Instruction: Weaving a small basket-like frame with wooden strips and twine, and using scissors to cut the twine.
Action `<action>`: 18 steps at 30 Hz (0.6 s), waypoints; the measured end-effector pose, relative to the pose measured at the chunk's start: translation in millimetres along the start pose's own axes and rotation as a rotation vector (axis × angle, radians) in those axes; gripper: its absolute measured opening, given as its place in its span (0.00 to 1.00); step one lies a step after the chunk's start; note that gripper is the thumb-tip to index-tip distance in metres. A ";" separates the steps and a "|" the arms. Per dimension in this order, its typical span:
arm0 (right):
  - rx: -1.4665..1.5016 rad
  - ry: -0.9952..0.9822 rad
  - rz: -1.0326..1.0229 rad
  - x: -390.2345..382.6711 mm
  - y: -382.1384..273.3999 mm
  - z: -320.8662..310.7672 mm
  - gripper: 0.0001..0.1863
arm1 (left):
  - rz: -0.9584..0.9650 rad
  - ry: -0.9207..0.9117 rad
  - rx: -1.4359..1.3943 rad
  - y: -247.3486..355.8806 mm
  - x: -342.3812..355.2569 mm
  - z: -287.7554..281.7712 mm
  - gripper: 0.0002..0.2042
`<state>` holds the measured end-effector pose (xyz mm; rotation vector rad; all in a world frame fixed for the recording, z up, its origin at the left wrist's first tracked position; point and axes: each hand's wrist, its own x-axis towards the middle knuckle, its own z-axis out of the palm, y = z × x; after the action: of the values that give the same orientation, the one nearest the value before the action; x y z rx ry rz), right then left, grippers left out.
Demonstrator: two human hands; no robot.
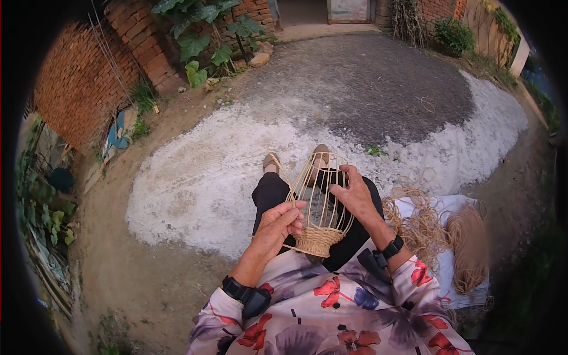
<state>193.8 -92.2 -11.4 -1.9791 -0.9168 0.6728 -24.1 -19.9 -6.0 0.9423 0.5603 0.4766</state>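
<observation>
A half-woven wicker basket (316,236) rests between my thighs. Its lower part is tightly woven in tan strands, while thin bare ribs rise from it to a hoop at the far end. My right hand (356,192) is closed on the ribs at the right side, thumb and fingers bent around them. At the left side my left hand (279,223) pinches a thin tan strand (279,163), its fingertips close against the ribs. Exactly how that strand runs behind the fingers is hidden. Another strand end sticks out beside the woven part, below my left hand.
To my right, a white sack (447,207) lies on the ground under loose coils of tan strand (417,222) and a thick brown bundle (467,248). Pale powdery ground and a dark gravel patch (390,83) stretch ahead. Brick walls (83,83) and leafy plants stand beyond.
</observation>
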 end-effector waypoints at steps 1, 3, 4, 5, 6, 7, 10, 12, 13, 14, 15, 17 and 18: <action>-0.005 -0.002 0.000 1.3 0.2 -0.6 0.34 | 0.009 -0.002 -0.015 -2.2 1.2 -7.0 0.14; 0.006 -0.048 0.007 3.6 2.7 -2.8 0.35 | -0.014 0.031 -0.053 -7.7 -1.0 -20.6 0.14; 0.003 -0.052 0.007 5.0 3.9 -3.9 0.35 | -0.035 0.063 -0.086 -11.3 -2.8 -26.6 0.14; 0.009 -0.074 -0.003 7.4 5.4 -5.5 0.36 | -0.069 0.084 -0.116 -13.1 -4.4 -29.4 0.12; 0.016 -0.097 -0.014 9.3 7.8 -7.0 0.36 | -0.068 0.084 -0.117 -14.1 -5.2 -31.5 0.12; 0.076 -0.116 -0.013 11.1 14.6 -7.2 0.36 | -0.057 0.131 -0.077 -14.2 -6.2 -33.0 0.13; 0.174 -0.177 0.026 8.9 12.8 -12.8 0.35 | -0.023 0.201 0.045 -9.6 -7.6 -34.5 0.12; 0.155 -0.163 -0.010 8.5 11.3 -13.0 0.34 | 0.001 0.214 0.132 -3.8 -3.8 -33.5 0.12; 0.203 -0.180 0.004 6.8 10.0 -14.8 0.34 | 0.007 0.165 0.281 -1.2 -2.1 -32.9 0.12; 0.250 -0.197 0.022 4.1 7.5 -15.9 0.34 | 0.010 0.115 0.430 0.4 -0.4 -31.1 0.11; 0.287 -0.186 0.017 3.1 7.0 -15.2 0.33 | 0.034 0.072 0.454 3.1 1.5 -23.5 0.09; 0.299 -0.194 0.011 3.0 7.1 -15.3 0.33 | 0.071 0.075 0.597 -2.4 7.9 -19.8 0.09; 0.312 -0.200 0.007 2.9 6.8 -15.8 0.33 | 0.108 0.076 0.740 -6.0 11.5 -19.4 0.09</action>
<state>209.4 -99.8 -9.5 -1.6604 -0.8636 0.9693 -26.9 -4.0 -22.9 1.6704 0.7780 0.4039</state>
